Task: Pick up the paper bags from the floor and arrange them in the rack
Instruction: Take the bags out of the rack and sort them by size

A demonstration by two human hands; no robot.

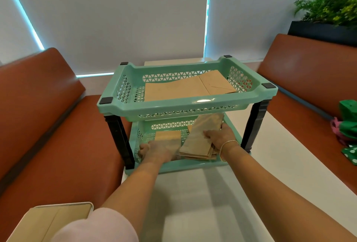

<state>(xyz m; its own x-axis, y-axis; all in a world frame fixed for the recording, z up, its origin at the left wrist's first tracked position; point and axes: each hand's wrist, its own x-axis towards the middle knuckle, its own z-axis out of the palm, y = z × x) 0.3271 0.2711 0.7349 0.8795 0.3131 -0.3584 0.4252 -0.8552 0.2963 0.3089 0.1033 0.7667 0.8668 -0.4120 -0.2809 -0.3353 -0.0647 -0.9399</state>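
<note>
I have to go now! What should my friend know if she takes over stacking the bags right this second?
Left hand: inside the rack's lower tray, on or over a flat bag; grip unclear.
Right hand: holds a stack of bags, tilted, its near end at the lower tray's front.
Top tray: flat bags already laid in.
Done: bags in both trays.
Left: settle the stack flat in the lower tray. The floor is out of view, so check for more bags.

mint-green rack (201,104), brown paper bags (199,141), rust-orange benches (48,126)
</note>
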